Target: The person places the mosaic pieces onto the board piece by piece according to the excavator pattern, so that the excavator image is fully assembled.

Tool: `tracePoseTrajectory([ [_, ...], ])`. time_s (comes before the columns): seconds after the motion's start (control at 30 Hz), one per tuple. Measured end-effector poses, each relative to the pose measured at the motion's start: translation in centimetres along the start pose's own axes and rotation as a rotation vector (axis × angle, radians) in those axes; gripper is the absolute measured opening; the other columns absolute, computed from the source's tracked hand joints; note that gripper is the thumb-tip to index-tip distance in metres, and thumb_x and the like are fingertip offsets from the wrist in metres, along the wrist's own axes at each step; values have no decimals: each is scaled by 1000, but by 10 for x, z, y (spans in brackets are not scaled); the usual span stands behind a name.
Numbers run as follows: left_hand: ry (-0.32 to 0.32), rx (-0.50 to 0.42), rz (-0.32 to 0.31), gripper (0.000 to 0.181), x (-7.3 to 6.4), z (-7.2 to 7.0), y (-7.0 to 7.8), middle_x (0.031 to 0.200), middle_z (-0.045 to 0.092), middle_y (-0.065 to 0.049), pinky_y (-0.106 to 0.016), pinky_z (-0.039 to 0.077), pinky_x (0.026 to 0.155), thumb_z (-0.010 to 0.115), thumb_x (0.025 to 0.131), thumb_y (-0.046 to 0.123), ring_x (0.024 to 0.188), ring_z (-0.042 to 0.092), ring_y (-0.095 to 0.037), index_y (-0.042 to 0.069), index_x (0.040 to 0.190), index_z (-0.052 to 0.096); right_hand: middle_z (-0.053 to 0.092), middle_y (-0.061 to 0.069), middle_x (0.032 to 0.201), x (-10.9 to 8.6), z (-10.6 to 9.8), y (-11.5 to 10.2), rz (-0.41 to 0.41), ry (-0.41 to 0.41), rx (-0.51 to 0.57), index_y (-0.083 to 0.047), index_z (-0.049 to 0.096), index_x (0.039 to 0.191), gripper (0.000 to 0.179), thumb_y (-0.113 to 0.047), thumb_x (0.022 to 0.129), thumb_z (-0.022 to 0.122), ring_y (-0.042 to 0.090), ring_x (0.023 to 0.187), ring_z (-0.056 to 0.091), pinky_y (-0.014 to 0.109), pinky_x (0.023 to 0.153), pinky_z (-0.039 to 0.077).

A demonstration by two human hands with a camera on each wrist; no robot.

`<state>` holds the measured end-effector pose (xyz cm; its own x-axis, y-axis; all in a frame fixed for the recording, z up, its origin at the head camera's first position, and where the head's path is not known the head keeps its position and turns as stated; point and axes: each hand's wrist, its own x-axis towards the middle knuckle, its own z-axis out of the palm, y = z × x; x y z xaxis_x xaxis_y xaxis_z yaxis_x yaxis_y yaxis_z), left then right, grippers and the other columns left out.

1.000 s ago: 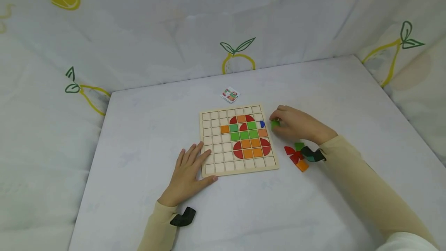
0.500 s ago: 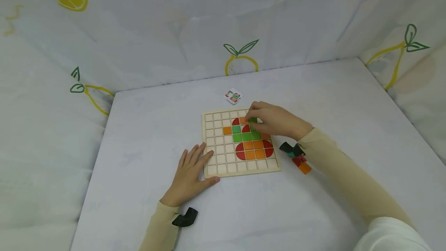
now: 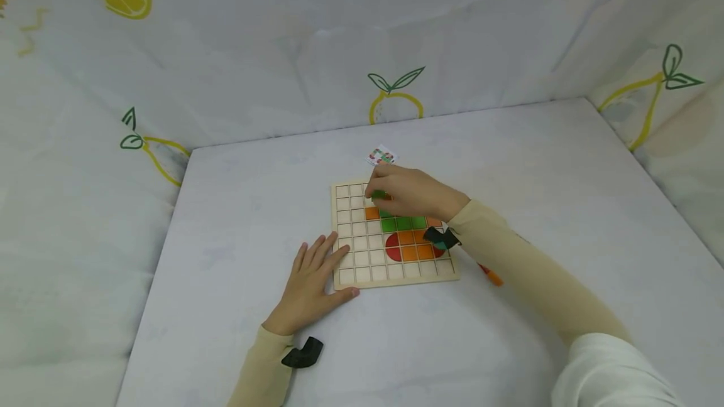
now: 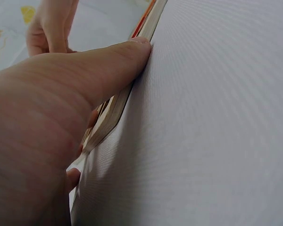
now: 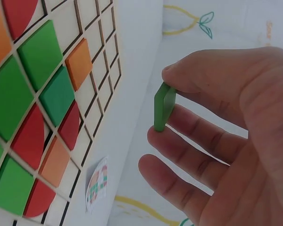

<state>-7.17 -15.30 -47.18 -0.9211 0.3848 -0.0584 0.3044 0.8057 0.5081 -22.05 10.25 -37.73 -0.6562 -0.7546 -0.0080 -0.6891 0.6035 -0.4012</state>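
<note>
My right hand is over the upper part of the wooden grid board. Between thumb and fingers it pinches a green square tile, held up off the board in the right wrist view. Red, orange and green tiles fill several cells; an orange tile and a teal tile sit side by side there. My left hand lies with fingers spread at the board's lower left corner, fingertips on its edge. In the left wrist view the left thumb presses along the board's side.
A small pattern card lies behind the board. Right of the board, an orange piece shows partly beneath the right sleeve, which hides other loose tiles. Fruit-printed white cloth walls enclose the table.
My right hand has moved left from beside the board to over its upper middle, carrying the green square tile. The left hand stays at the corner. The head view has shifted slightly.
</note>
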Motion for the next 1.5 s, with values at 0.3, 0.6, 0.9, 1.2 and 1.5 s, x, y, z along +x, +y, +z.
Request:
tracePoseTrajectory([
  [0.3, -17, 9, -11, 83, 0, 0, 0, 172, 15, 2, -49, -1, 130, 66, 89, 62, 160, 10, -26, 23, 157, 39, 65, 2, 120, 19, 9, -9, 26, -66, 3, -11, 73, 118, 23, -19, 99, 63, 17, 101, 66, 36, 86, 60],
  [0.6, -15, 8, -4, 84, 0, -1, 1, 172, 15, 1, -50, -3, 130, 66, 89, 62, 160, 10, -27, 23, 158, 37, 65, 0, 122, 35, 19, -14, 31, -99, -32, -15, 73, 120, 24, -21, 99, 63, 17, 110, 63, 36, 93, 58],
  [0.9, -6, 2, 7, 84, 0, -1, 0, 172, 16, 1, -50, -2, 130, 66, 89, 63, 160, 10, -26, 23, 158, 37, 67, 3, 119, 41, 30, -17, 17, -143, -66, -14, 74, 117, 21, -18, 98, 65, 23, 109, 64, 39, 98, 54],
  [1.2, -3, 9, 15, 83, 1, -1, -2, 172, 16, 0, -51, -1, 130, 65, 90, 62, 160, 11, -27, 23, 158, 37, 67, 0, 114, 43, 41, -17, 2, -173, -92, -16, 74, 115, 20, -19, 99, 64, 19, 103, 62, 40, 102, 52],
  [1.5, -8, 12, 9, 83, 0, -1, -2, 172, 16, 1, -50, -1, 130, 66, 90, 62, 160, 11, -27, 23, 158, 38, 67, 2, 114, 43, 46, -17, -3, -185, -77, -16, 76, 114, 19, -17, 99, 64, 19, 105, 61, 37, 100, 53],
])
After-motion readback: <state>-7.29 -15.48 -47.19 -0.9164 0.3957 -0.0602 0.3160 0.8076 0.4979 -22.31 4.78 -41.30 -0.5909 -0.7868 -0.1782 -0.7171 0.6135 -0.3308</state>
